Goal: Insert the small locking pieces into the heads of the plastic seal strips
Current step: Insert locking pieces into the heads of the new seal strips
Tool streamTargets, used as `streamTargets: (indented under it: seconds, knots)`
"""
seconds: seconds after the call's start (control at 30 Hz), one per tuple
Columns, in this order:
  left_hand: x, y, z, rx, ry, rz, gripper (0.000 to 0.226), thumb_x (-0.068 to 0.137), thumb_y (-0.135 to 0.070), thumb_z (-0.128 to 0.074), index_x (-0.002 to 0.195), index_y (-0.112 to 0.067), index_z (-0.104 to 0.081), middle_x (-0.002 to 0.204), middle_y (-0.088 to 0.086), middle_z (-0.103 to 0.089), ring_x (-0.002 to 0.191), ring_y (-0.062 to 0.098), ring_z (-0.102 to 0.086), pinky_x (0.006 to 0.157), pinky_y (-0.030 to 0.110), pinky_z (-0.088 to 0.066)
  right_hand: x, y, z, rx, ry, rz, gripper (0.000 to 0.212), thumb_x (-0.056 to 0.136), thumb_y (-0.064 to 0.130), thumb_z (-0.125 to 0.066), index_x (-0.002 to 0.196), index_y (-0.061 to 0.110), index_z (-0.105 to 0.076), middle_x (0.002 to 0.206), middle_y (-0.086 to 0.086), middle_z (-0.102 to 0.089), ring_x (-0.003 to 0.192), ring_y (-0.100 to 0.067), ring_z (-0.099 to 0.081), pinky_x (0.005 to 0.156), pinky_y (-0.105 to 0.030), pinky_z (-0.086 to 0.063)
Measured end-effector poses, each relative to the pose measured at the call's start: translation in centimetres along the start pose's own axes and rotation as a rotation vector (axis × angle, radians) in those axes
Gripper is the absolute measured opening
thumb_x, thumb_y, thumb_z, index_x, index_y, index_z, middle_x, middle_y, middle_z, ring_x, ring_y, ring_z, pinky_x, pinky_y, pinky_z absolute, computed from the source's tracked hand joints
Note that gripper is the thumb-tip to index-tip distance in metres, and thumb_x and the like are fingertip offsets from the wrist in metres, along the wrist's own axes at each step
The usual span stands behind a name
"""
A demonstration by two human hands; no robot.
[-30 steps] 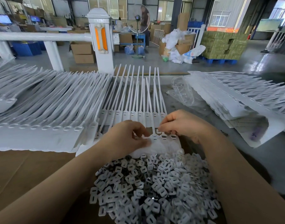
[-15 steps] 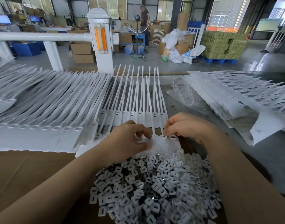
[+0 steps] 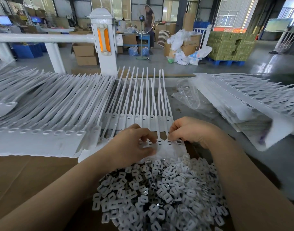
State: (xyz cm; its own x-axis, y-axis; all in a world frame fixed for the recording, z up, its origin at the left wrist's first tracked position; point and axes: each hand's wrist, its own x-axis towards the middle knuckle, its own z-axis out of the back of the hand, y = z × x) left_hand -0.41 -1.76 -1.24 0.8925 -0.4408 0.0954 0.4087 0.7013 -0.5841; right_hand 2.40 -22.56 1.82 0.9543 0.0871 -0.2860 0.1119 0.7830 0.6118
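A factory hall: glossy grey floor [image 3: 268, 64], tall windows [image 3: 229, 19], white railing post [image 3: 102, 40], stacked cardboard boxes [image 3: 85, 54], perhaps a pedestal fan [image 3: 142, 20].

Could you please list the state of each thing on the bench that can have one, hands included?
Left hand: fingers curled, pressing on the strip heads.
Right hand: fingers curled, pinching at a strip head.
Strip heads: in a row under the fingers; rightmost slot looks unfilled.
Locking pieces: loose in a heap.
Left stack of strips: lying flat, overlapped.
Plastic bag: crumpled, open.
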Motion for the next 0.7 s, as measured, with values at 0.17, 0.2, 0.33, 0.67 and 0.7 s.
streamTargets:
  seconds: [0.17,0.2,0.33,0.67,0.7]
  knots:
    - [0.0,0.0,0.0,0.013,0.003,0.001,0.016,0.081,-0.055,-0.067,0.094,-0.05,-0.059,0.097,-0.018,-0.051,0.083,-0.008,-0.054,0.068,0.007,-0.039,-0.2,0.3,0.0,-0.077,0.011,0.037,0.008,0.082,0.02,-0.075,0.085,0.02,-0.068,0.086,0.003,-0.065,0.074,-0.01,-0.054,0.06,-0.026,-0.038]
    - [0.0,0.0,0.0,0.016,0.005,0.001,0.015,0.081,-0.054,-0.067,0.093,-0.051,-0.059,0.097,-0.018,-0.051,0.083,-0.008,-0.054,0.068,0.008,-0.04,-0.2,0.3,0.0,-0.105,0.013,0.046,0.008,0.083,0.02,-0.074,0.085,0.02,-0.066,0.086,0.003,-0.064,0.074,-0.01,-0.054,0.059,-0.025,-0.038]
    - [0.1,0.0,0.0,0.018,0.013,0.0,0.016,0.08,-0.053,-0.068,0.093,-0.051,-0.059,0.096,-0.018,-0.051,0.081,-0.004,-0.055,0.07,0.011,-0.041,-0.1,0.8,-0.3,-0.226,0.035,0.081,0.012,0.085,0.018,-0.067,0.078,0.025,-0.061,0.078,0.006,-0.059,0.065,-0.008,-0.051,0.052,-0.021,-0.036]
    - [-0.1,-1.0,2.1,-0.074,0.248,-0.178,0.014,0.081,-0.032,-0.077,0.091,-0.04,-0.073,0.084,-0.011,-0.065,0.073,0.007,-0.059,0.065,0.017,-0.047,-0.2,1.1,-0.4,-0.271,0.056,0.117,0.012,0.086,0.016,-0.066,0.079,0.023,-0.059,0.078,0.005,-0.059,0.065,-0.007,-0.05,0.053,-0.021,-0.036]
    - [-0.2,-1.2,1.9,-0.024,0.252,-0.198,0.016,0.082,-0.033,-0.075,0.095,-0.042,-0.072,0.086,-0.014,-0.063,0.077,0.004,-0.058,0.067,0.015,-0.047,-0.2,1.1,-0.4,-0.267,0.057,0.119,0.012,0.086,0.016,-0.066,0.079,0.023,-0.059,0.078,0.005,-0.059,0.065,-0.006,-0.05,0.052,-0.021,-0.035]
